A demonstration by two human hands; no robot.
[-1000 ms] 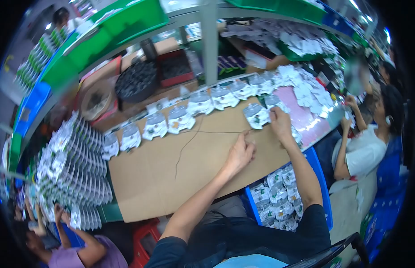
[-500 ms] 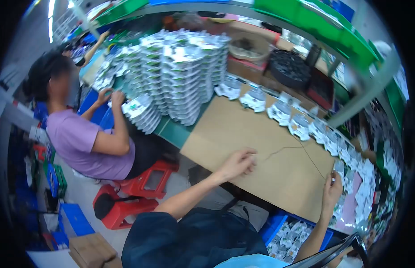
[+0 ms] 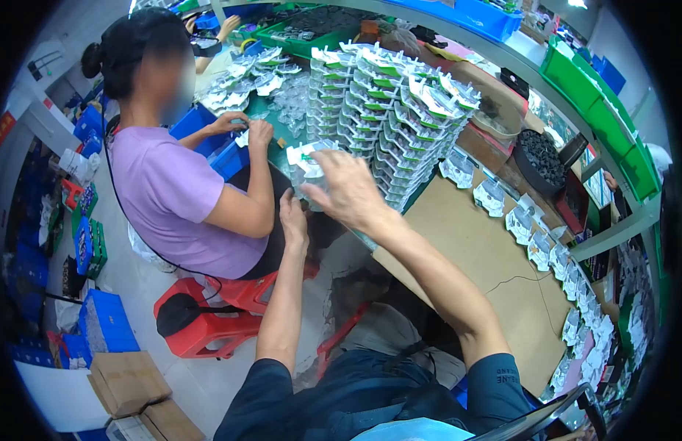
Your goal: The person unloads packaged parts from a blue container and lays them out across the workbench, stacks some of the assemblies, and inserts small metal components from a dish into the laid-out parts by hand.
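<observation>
I see both hands up at the near edge of the tall stack of blister packs (image 3: pixel 385 110). My right hand (image 3: pixel 345 192) lies over a small bundle of packs (image 3: pixel 306 163) at the stack's near-left foot, fingers spread and curved onto it. My left hand (image 3: pixel 292 219) sits just below that bundle, fingers together, touching its underside. A person in a purple shirt (image 3: pixel 168 195) works left of the stack. The cardboard sheet (image 3: pixel 488 272) lies right of it.

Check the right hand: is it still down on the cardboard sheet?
No. The right hand is lifted over the stack of white blister packs, well clear of the cardboard sheet.
</observation>
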